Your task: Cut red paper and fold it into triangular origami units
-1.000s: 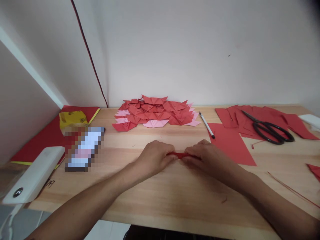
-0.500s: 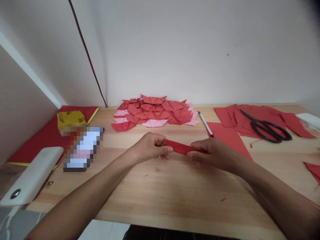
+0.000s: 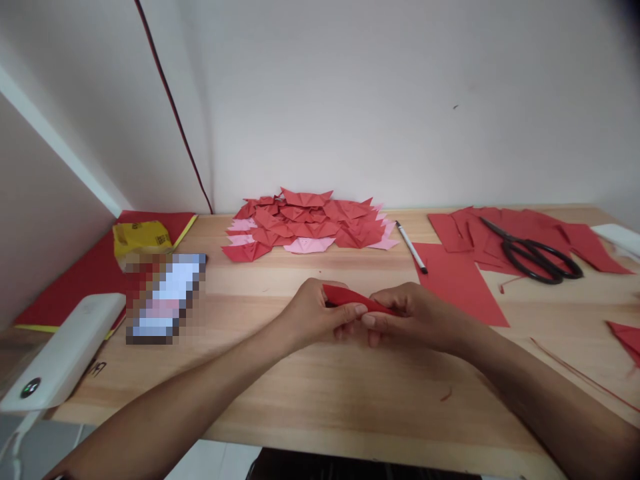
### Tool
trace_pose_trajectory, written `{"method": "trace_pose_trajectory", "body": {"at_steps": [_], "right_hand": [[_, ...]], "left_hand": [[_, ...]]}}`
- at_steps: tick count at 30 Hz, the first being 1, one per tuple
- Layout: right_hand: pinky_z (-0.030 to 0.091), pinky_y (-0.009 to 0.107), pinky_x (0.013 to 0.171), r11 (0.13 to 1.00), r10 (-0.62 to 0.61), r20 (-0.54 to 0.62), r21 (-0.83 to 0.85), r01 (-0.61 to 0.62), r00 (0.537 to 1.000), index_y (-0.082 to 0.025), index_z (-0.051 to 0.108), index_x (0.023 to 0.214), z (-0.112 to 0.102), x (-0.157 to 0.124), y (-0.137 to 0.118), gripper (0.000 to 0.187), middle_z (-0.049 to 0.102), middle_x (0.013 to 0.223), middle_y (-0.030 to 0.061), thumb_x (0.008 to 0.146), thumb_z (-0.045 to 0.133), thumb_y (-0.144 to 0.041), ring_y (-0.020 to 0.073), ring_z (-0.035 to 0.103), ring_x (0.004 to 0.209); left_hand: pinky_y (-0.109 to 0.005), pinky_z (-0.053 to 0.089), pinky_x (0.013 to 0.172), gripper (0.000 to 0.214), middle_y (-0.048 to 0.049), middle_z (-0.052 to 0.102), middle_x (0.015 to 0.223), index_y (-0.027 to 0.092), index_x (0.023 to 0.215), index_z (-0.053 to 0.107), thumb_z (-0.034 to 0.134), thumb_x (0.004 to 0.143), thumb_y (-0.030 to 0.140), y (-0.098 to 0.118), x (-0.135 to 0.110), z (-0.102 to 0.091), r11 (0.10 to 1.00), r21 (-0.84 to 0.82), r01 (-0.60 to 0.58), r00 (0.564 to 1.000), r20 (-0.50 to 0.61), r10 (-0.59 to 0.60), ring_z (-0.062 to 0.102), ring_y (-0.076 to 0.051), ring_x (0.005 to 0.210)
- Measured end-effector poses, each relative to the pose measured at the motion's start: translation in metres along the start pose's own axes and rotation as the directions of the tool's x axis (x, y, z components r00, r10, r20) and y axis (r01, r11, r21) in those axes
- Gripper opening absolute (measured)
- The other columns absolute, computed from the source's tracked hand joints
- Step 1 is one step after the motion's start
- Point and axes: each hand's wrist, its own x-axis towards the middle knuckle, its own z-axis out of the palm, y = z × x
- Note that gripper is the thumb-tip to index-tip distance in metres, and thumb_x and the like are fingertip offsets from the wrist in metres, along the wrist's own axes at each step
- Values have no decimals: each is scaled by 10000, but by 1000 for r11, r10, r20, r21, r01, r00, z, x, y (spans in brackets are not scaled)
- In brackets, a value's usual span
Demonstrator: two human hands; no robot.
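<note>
A folded strip of red paper (image 3: pixel 345 296) is held between both hands, a little above the wooden table (image 3: pixel 280 407). My left hand (image 3: pixel 325 313) pinches its left part, thumb pressed on the near edge. At the right part, my right hand (image 3: pixel 407 313) grips it, with the two thumbs nearly touching at the middle. Fingers hide the strip's lower side and right end. Beyond my hands lies a heap of folded red and pink paper pieces (image 3: pixel 310 217) against the wall. To the right of them a flat red sheet (image 3: pixel 460 287) rests on the table.
A white pen (image 3: pixel 411 247) touches the red sheet's left side. Black-handled scissors (image 3: pixel 540 257) lie on red paper pieces (image 3: pixel 450 233) at the back right. On the left are a blurred phone (image 3: pixel 167 300), a white power bank (image 3: pixel 70 353) and a yellow packet (image 3: pixel 143 241).
My hands have drawn closer together and slightly nearer to me, thumbs meeting at the middle. The red strip now bows, its near edge pressed by the thumbs.
</note>
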Motion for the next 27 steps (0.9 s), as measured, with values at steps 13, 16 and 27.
{"method": "trace_pose_trajectory", "body": {"at_steps": [13, 16, 27], "right_hand": [[405, 248, 595, 986, 23, -74, -162, -35, 997, -190, 618, 652, -4, -2, -2, 313, 677, 661, -4, 891, 470, -329, 132, 575, 621], [399, 249, 576, 988, 38, -75, -145, -49, 996, -191, 603, 646, -5, -2, 1, 340, 656, 606, -9, 896, 462, -373, 128, 565, 581], [360, 242, 527, 965, 96, -92, -236, -115, 991, -195, 580, 591, -15, -4, -2, 382, 647, 573, -7, 880, 472, -420, 118, 531, 528]], "left_hand": [[-198, 398, 436, 241, -19, 640, 561, 110, 724, 646, 665, 766, 347, -3, 5, -5, 1000, 23, 15, 999, -47, -14, 531, -91, 439], [-201, 407, 441, 241, -22, 646, 567, 109, 753, 661, 662, 768, 350, -4, 4, -6, 1000, 12, 14, 999, -48, -13, 536, -94, 442], [-185, 389, 438, 317, -33, 640, 552, 104, 613, 646, 647, 791, 366, -3, 8, -12, 998, 67, 13, 994, -114, -5, 525, -76, 426]]}}
